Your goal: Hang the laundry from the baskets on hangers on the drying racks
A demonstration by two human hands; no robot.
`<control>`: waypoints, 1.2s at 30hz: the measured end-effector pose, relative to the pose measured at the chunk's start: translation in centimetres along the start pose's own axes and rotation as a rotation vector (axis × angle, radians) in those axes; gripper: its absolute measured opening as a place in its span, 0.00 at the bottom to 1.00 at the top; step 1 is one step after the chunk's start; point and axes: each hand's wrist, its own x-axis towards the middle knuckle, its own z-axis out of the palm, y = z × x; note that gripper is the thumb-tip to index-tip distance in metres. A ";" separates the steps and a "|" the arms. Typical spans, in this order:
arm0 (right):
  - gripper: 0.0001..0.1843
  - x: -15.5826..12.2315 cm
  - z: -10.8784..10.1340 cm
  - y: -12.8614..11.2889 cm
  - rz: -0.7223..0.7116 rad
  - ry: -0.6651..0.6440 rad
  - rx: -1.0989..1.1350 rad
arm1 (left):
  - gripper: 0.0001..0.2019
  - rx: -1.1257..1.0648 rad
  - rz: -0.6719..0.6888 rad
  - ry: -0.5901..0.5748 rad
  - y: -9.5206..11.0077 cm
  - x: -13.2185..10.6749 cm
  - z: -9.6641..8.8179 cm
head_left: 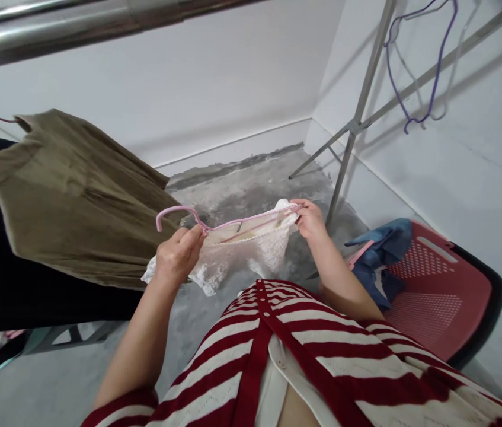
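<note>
Between my two hands stretches a pink hanger [233,222] with a sheer white lace garment [255,246] draped on it. My left hand [178,254] is closed around the hanger near the base of its hook, and some lace hangs below that wrist. My right hand [309,218] pinches the far end of the hanger together with the garment's edge. The hook points to the left, free of any rail. How far the garment reaches over the hanger's left arm is hidden by my left hand.
An olive shirt [73,196] hangs at left beside black cloth [6,255]. A metal rail [77,29] crosses overhead. Purple hangers [440,65] hang upper right on a rack leg frame [354,126]. A pink basket [446,290] holding blue cloth [379,255] stands at right.
</note>
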 end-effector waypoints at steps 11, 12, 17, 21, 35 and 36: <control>0.10 0.2 -0.8 -1.9 -0.048 -0.009 -0.072 | 0.10 0.114 -0.010 0.013 0.8 -0.7 0.0; 0.11 0.2 -1.0 -2.2 -0.017 -0.044 -0.049 | 0.10 0.099 -0.014 0.011 0.7 -0.8 0.0; 0.08 0.2 -1.0 -2.4 -0.143 0.018 -0.218 | 0.12 0.137 -0.107 0.033 1.0 -0.8 0.2; 0.08 -0.2 -0.2 -1.3 -0.646 0.182 -0.634 | 0.13 0.129 -0.204 -0.067 2.8 -0.6 1.4; 0.26 -3.6 -4.5 -5.3 -0.725 -0.144 -0.676 | 0.05 -0.431 -0.214 0.155 1.1 -3.9 2.1; 0.25 -3.2 -4.9 -5.4 -0.648 -0.180 -0.664 | 0.05 -0.451 -0.247 0.173 0.9 -3.7 1.5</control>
